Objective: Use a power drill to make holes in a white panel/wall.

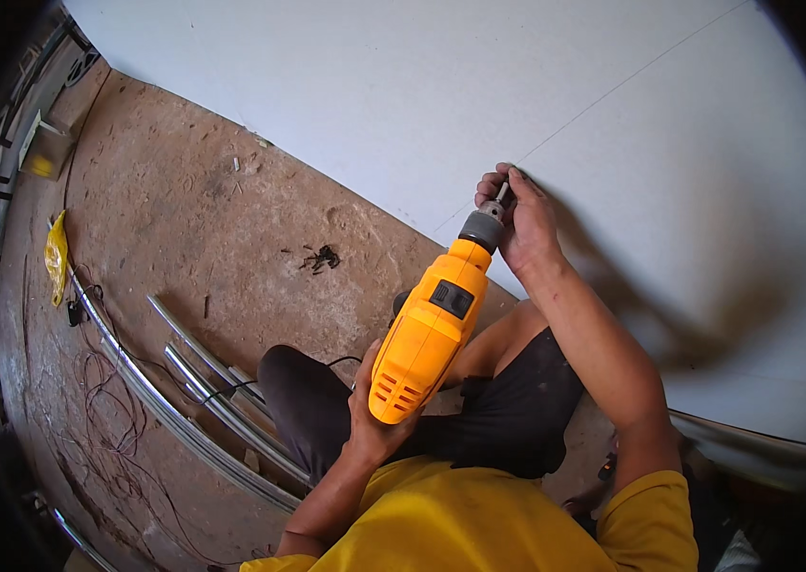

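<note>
A yellow electric drill (425, 341) with a dark chuck lies across my lap area, its nose pointing up toward a large white panel (613, 105). My left hand (374, 419) is wrapped round the drill's rear handle, mostly hidden beneath the body. At the front, my right hand (525, 219) closes its fingers around the bit (503, 194) just past the chuck. The fingertips are at the panel's surface, beside a thin pencil line (594, 102). Whether the bit's tip touches the panel is hidden by the fingers.
Curved shiny metal tubes (184, 405) lie on the brown floor (260, 248) at the left, with tangled thin wires (117, 410) and a yellow plastic bag (57, 257) beyond. A dark clump of debris (321, 258) sits near the panel's edge. A box (45, 148) stands far left.
</note>
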A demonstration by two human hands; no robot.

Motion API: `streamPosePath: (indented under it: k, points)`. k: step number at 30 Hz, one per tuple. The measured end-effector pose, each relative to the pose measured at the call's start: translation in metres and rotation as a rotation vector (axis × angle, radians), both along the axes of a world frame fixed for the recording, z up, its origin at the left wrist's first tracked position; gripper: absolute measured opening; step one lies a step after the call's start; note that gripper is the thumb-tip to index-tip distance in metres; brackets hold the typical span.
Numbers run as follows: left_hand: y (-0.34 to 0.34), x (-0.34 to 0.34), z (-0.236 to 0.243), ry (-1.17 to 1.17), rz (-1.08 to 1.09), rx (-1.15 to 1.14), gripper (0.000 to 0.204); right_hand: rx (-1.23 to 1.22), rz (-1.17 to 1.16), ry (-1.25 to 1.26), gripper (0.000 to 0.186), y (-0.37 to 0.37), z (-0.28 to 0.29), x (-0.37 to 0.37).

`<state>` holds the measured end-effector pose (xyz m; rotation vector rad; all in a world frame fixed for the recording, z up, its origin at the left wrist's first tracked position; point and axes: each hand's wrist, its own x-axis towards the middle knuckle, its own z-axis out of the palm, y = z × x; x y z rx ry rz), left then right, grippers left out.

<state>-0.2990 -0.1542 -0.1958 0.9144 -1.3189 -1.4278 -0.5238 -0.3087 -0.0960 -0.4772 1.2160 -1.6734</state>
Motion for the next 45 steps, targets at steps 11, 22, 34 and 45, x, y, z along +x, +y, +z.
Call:
streamPosePath:
  k: [11, 22, 34, 45]
  points:
    - [-0.001, -0.006, 0.011, -0.016, 0.016, 0.03, 0.082, 0.079, 0.001, -0.106, 0.03, 0.008, -0.002, 0.017]
    - [-0.002, -0.005, 0.025, -0.186, 0.033, -0.042, 0.084, -0.157, 0.012, -0.21, 0.023, 0.001, -0.015, 0.014]
    - [0.014, 0.0, 0.01, -0.177, 0.001, -0.005, 0.085, -0.153, 0.008, -0.313, 0.019, 0.0, -0.012, 0.014]
    - [0.018, 0.001, 0.0, -0.038, 0.041, 0.125, 0.081, -0.201, 0.026, -0.313, 0.02, -0.003, -0.017, 0.01]
